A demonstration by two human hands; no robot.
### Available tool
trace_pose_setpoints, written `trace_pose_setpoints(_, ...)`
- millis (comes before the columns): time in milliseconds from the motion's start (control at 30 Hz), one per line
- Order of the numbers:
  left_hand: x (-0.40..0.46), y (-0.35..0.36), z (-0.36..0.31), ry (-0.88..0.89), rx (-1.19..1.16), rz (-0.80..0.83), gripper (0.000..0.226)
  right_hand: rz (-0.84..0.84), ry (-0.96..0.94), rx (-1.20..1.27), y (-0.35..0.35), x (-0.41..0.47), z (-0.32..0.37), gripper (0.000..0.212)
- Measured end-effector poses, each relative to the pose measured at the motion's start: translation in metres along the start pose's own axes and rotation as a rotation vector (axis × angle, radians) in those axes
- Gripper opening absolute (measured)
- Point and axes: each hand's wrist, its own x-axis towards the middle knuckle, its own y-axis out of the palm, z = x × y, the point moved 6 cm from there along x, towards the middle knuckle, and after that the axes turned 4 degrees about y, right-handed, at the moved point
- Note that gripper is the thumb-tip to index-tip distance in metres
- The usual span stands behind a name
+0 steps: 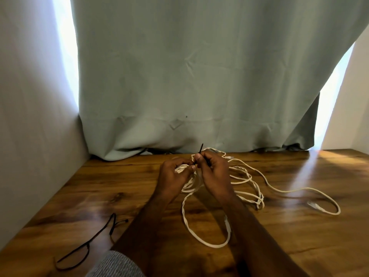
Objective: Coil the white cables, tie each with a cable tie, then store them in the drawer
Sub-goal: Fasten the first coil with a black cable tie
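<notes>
My left hand (175,172) grips a coiled bundle of white cable (190,184) above the wooden table (299,236). My right hand (213,170) pinches a black cable tie (200,148) at the top of that bundle; the tie's tip sticks up between my thumbs. A loose end of the bundle loops down toward me (199,238). A second white cable (279,189) lies uncoiled and tangled to the right, its plug (315,205) resting on the table. No drawer is in view.
Spare black cable ties (87,244) lie on the table at the front left. A grey-green curtain (199,76) hangs along the table's back edge, and a pale wall (30,136) closes the left side.
</notes>
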Motion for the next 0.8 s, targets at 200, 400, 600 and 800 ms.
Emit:
trace_pose_setpoints(200,0.000,-0.004,-0.003,0.052,0.058,0.000,0.015,-0.027,-0.053,-0.031,0.005,-0.002,0.010,0.021)
trace_pose_setpoints(400,0.001,-0.008,-0.001,0.004,0.002,-0.011,0.013,-0.026,-0.040,0.018,0.006,-0.003,0.008,0.014)
trace_pose_setpoints(600,0.006,-0.026,0.002,-0.288,-0.264,-0.213,0.010,0.104,0.005,-0.098,0.020,-0.007,-0.004,0.037)
trace_pose_setpoints(800,0.014,-0.046,0.000,-0.432,-0.357,-0.081,0.014,0.071,-0.071,-0.201,0.037,-0.001,0.011,0.018)
